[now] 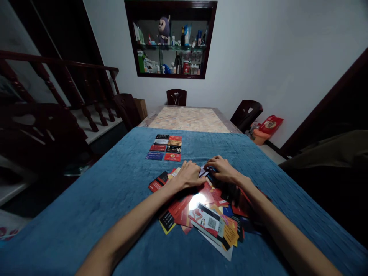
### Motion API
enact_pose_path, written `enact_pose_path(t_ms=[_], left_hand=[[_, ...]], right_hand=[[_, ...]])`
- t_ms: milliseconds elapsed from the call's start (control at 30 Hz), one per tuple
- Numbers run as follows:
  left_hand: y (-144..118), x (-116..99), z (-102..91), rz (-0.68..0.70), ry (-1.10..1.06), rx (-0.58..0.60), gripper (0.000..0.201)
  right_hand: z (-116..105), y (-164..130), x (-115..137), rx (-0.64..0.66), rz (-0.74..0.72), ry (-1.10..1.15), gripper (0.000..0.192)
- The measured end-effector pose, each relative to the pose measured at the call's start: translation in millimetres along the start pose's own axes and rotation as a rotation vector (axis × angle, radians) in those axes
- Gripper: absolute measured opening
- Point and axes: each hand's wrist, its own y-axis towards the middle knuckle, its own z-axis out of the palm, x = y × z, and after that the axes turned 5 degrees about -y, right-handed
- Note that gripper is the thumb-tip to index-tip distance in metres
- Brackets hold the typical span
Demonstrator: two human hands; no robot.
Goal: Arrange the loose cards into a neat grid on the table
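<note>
A loose heap of several cards (207,218), mostly red, black and yellow, lies on the blue tablecloth (109,199) in front of me. My left hand (188,174) rests knuckles-up on the far end of the heap. My right hand (222,168) is beside it, and the fingertips of both hands meet on a small card (203,171) at the heap's far edge. Further away, several cards (165,147) lie flat in neat rows of two on the cloth, apart from both hands.
Beyond the blue cloth the table carries a patterned cover (188,119). Dark wooden chairs (176,97) stand at the far end and on both sides. A stair railing (71,80) runs at the left. A wall shelf (171,38) holds bottles and a purple plush toy.
</note>
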Motion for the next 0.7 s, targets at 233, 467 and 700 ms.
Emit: enact_pose_path(t_ms=[233, 467, 700], left_hand=[[4, 8, -10.4, -0.030, -0.182, -0.020, 0.032], [9, 20, -11.8, -0.016, -0.295, -0.065, 0.033], [12, 36, -11.3, 0.026, -0.399, -0.120, 0.030]], right_hand=[[3, 2, -8, -0.106, -0.009, 0.038, 0.033], [5, 3, -4, -0.258, -0.003, 0.103, 0.026], [11, 6, -4, -0.349, -0.002, 0.216, 0.025]])
